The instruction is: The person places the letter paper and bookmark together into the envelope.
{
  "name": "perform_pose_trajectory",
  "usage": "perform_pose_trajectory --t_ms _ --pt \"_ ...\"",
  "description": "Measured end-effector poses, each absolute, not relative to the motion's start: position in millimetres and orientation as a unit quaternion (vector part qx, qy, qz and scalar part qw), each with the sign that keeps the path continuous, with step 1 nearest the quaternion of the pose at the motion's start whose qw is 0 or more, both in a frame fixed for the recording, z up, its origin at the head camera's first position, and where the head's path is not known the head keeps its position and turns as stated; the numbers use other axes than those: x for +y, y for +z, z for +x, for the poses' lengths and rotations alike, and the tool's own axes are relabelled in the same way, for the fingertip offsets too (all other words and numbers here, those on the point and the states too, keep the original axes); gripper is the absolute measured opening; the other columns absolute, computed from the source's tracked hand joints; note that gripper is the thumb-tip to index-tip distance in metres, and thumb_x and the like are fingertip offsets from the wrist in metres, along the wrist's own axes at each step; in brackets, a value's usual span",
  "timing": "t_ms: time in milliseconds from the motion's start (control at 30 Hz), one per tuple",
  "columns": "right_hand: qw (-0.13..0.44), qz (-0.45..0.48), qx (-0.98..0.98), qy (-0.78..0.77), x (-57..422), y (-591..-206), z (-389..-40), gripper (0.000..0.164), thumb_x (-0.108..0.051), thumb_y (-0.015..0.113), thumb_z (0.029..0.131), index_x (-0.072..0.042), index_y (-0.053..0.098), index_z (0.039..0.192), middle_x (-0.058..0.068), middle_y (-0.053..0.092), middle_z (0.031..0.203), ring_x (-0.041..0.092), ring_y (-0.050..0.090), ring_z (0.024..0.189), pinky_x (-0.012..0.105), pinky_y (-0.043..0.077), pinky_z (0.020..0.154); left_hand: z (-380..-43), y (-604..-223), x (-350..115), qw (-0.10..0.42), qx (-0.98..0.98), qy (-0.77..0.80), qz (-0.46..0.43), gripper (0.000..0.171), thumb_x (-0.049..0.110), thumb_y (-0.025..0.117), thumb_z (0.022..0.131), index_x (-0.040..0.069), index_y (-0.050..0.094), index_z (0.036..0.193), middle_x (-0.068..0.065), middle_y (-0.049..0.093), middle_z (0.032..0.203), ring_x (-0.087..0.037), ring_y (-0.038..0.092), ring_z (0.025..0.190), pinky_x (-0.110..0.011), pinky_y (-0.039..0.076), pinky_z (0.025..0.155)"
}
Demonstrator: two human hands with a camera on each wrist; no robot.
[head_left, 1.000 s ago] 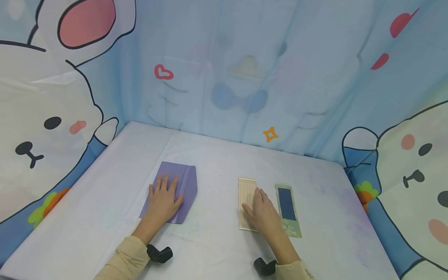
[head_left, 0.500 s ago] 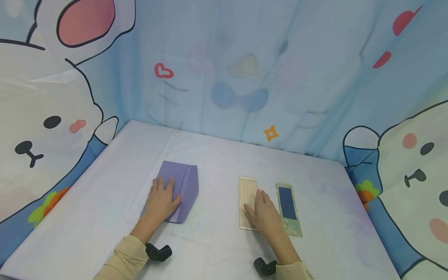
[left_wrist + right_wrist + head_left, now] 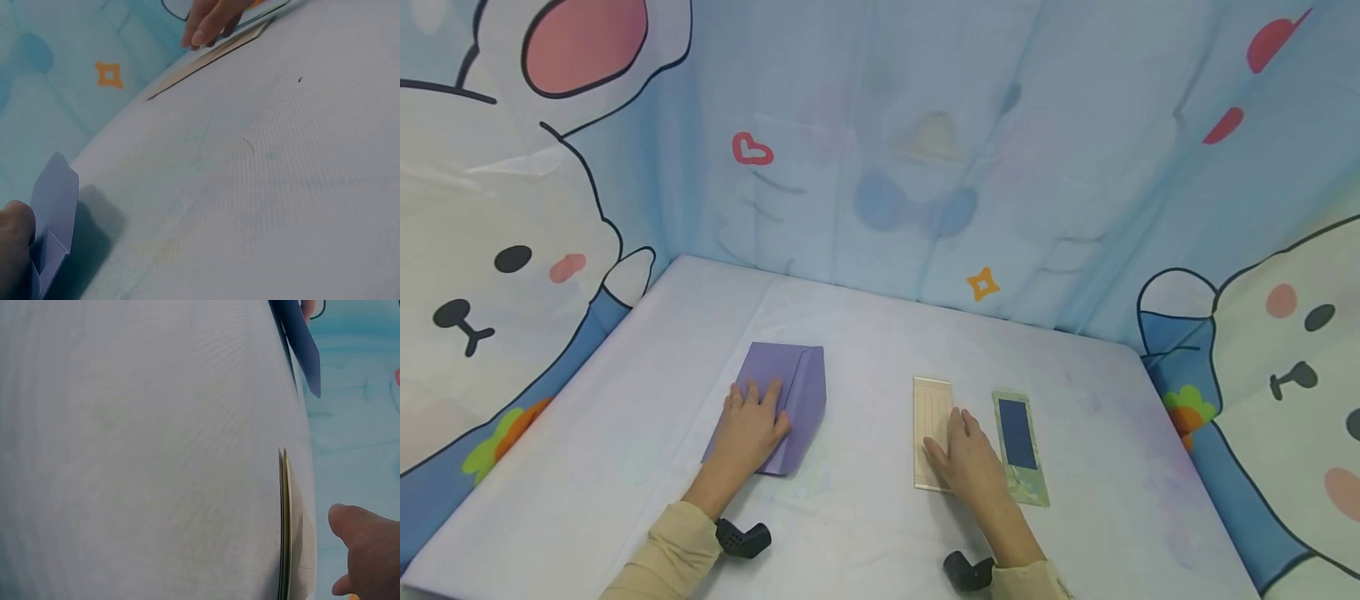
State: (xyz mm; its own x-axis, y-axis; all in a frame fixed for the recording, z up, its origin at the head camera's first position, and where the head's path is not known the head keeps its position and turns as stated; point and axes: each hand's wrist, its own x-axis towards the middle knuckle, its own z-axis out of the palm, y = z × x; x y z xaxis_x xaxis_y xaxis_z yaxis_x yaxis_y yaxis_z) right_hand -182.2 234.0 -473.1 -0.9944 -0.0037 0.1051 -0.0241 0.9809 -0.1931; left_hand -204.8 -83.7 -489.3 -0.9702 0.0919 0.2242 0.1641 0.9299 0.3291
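A purple envelope (image 3: pixel 806 410) lies on the left part of the table, its flap side facing right. My left hand (image 3: pixel 745 432) rests on it, fingers spread and slightly bent, thumb toward the flap crease. In the left wrist view the flap (image 3: pixel 58 200) stands up off the cloth beside my thumb. On the right is a beige lined card (image 3: pixel 928 421) that looks like folded paper. Over its right edge hovers my right hand (image 3: pixel 976 461), holding nothing, fingers loosely extended. The right wrist view shows this thumb apart from the card.
Just right of my right hand lies a green card (image 3: pixel 1028 483) with a dark blue rectangle. White cloth covers the table (image 3: pixel 865 358). A blue cartoon curtain (image 3: pixel 835 192) hangs behind and at the sides. Black devices (image 3: pixel 743 539) are worn on both wrists.
The left hand's fingers have drawn back and bent a little on the envelope. My right hand stays nearly still over the beige card.
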Motion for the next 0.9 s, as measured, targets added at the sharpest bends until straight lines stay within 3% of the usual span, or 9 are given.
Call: perform_pose_trajectory --t_ms 300,600,900 --pt "0.053 0.012 -0.993 0.108 235.0 -473.2 -180.2 0.072 -0.044 0.053 0.086 0.007 0.034 0.134 0.030 0.036 0.135 0.044 0.042 0.120 0.051 0.039 0.093 -203.1 -489.4 -82.7 0.121 -0.978 -0.147 -0.087 0.047 0.028 0.043 0.090 0.020 0.041 0.136 -0.038 0.040 0.128 -0.061 0.030 0.118 -0.062 0.030 0.095" --pt "0.055 0.021 -0.992 0.114 235.4 -473.5 -178.6 0.071 -0.044 0.051 0.087 0.008 0.036 0.133 0.031 0.036 0.135 0.044 0.042 0.120 0.051 0.038 0.094 -203.4 -486.6 -81.5 0.105 -0.981 -0.138 -0.085 0.043 0.027 0.040 0.091 0.030 0.043 0.134 -0.034 0.040 0.130 -0.061 0.030 0.118 -0.062 0.030 0.095" --pt "0.051 0.014 -0.993 0.109 234.0 -474.0 -178.2 0.071 -0.045 0.051 0.087 0.007 0.036 0.133 0.031 0.036 0.135 0.043 0.041 0.121 0.051 0.038 0.095 -205.6 -485.6 -82.3 0.124 -0.979 -0.134 -0.089 0.039 0.026 0.043 0.090 0.028 0.050 0.129 -0.030 0.046 0.127 -0.062 0.037 0.111 -0.061 0.034 0.092"
